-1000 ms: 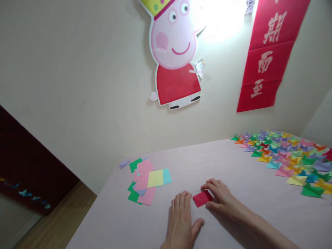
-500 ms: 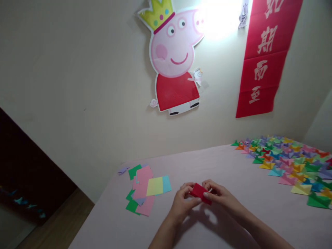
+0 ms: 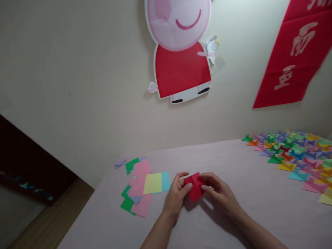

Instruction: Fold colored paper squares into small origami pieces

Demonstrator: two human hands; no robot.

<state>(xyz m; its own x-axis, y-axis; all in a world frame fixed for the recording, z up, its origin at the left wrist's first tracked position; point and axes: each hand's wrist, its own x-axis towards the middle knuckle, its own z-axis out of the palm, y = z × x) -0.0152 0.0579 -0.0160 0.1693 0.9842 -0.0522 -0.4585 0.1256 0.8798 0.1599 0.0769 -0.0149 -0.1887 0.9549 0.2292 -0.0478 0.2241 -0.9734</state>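
Observation:
A folded red paper (image 3: 194,186) is held just above the pink table cover (image 3: 233,214), between both hands. My left hand (image 3: 177,197) pinches its left edge with thumb and fingers. My right hand (image 3: 219,194) grips its right side, fingers curled onto the fold. The paper shows a crease down its middle and hangs point-down.
A loose stack of flat coloured paper squares (image 3: 145,185) lies left of my hands. Several folded paper figures (image 3: 298,157) in many colours cover the table's far right. A cartoon pig cutout (image 3: 181,58) and a red banner (image 3: 295,58) hang on the wall. The table's left edge drops to a wooden floor (image 3: 46,221).
The red paper has been lifted off the table and is now gripped by both hands; my left hand went from lying flat to pinching it. The view has shifted down and closer.

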